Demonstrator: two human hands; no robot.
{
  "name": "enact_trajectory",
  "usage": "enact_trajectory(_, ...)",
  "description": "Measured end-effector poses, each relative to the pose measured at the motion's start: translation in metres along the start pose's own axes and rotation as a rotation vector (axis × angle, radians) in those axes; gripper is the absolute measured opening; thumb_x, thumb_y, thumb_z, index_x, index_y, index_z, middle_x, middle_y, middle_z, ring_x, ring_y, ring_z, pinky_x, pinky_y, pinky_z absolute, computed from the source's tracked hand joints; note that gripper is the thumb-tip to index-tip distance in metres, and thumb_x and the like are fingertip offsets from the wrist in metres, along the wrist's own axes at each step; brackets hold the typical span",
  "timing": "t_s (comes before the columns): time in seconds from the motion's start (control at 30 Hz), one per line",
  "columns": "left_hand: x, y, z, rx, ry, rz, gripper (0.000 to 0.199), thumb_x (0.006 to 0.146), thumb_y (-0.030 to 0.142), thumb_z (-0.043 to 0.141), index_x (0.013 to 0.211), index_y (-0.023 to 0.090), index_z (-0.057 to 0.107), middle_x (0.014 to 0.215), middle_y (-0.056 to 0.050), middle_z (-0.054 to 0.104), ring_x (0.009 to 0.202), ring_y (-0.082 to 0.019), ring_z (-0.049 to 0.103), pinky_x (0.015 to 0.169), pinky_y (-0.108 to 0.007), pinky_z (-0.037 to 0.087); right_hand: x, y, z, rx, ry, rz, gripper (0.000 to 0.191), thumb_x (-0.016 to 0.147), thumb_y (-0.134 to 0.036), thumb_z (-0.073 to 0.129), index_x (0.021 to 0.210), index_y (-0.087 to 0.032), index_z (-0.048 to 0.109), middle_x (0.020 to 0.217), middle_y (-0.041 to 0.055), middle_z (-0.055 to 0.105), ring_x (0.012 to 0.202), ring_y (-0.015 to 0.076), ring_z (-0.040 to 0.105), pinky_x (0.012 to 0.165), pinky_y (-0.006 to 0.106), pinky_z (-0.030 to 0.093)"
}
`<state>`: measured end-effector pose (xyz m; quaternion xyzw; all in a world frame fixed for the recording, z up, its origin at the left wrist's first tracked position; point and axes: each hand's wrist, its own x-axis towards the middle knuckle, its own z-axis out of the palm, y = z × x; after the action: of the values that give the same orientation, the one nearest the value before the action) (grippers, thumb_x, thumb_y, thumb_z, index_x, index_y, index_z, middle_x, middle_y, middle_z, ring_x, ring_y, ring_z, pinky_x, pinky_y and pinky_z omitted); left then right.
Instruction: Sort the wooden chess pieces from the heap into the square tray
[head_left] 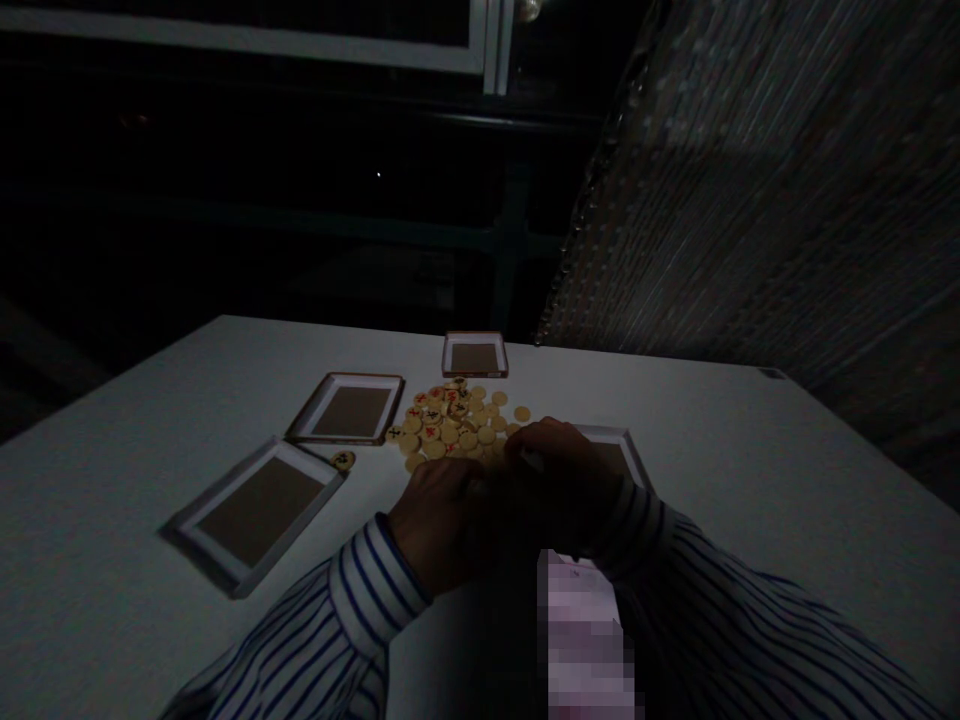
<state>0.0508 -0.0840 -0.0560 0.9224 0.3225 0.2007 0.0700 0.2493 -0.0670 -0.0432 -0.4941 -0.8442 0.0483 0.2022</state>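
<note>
A heap of round wooden Chinese chess pieces [450, 432], some marked with red or black characters, lies on the white table [712, 450]. At the heap's near edge is my left hand [442, 515], its fingers bent inward and their tips lost in shadow. My right hand [566, 465] curls over the heap's right edge, index finger bent down toward the pieces. What either hand holds, if anything, is hidden in the dark between them. A single dark-marked piece [343, 460] lies apart to the left.
Shallow box lids or trays surround the heap: a grey-rimmed tray [247, 588] at left, a brown-rimmed one [294, 440] behind it, a small one [475, 375] at the back, and another [637, 465] partly behind my right hand. A bead curtain [712, 200] hangs at right.
</note>
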Motion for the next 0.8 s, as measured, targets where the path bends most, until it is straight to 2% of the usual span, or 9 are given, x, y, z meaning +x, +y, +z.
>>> enact_trajectory(0.33,-0.001,-0.002,0.007,-0.002,0.024,0.002,0.027,0.064,0.029,0.059,0.09,0.024,0.063,0.097,-0.006,0.054,0.09,-0.024,0.048,0.076,-0.038,0.037,-0.002,-0.003,0.002,-0.1,-0.034,0.03,0.011,0.073,-0.022,0.052,0.082,-0.02,0.059,0.078,0.001,0.062,0.076,0.0147,0.051,0.065,0.026,0.032)
enact_trajectory(0.53,-0.001,-0.004,0.003,-0.032,0.04,-0.047,0.028,0.064,0.033,0.059,0.09,0.024,0.062,0.095,-0.006,0.054,0.088,-0.023,0.048,0.074,-0.039,0.038,-0.001,-0.007,0.0,-0.179,-0.114,0.037,0.016,0.075,-0.029,0.054,0.088,-0.021,0.06,0.085,0.0029,0.063,0.08,0.0173,0.052,0.066,0.028,0.032)
enact_trajectory(0.7,0.002,-0.013,0.002,-0.052,0.132,-0.118,0.023,0.072,0.029,0.053,0.093,0.022,0.06,0.097,-0.007,0.055,0.092,-0.022,0.049,0.077,-0.038,0.04,0.0,-0.015,-0.004,-0.269,-0.19,0.043,0.015,0.076,-0.032,0.052,0.081,-0.02,0.059,0.083,0.0046,0.061,0.077,0.018,0.051,0.062,0.028,0.031)
enact_trajectory(0.8,0.004,-0.019,0.003,-0.069,0.192,-0.153,0.021,0.076,0.026,0.049,0.092,0.019,0.059,0.094,-0.007,0.057,0.089,-0.02,0.05,0.077,-0.037,0.041,0.0,-0.016,-0.002,-0.315,-0.195,0.025,0.018,0.075,-0.036,0.053,0.079,-0.019,0.058,0.081,0.0051,0.06,0.074,0.0181,0.051,0.06,0.027,0.03)
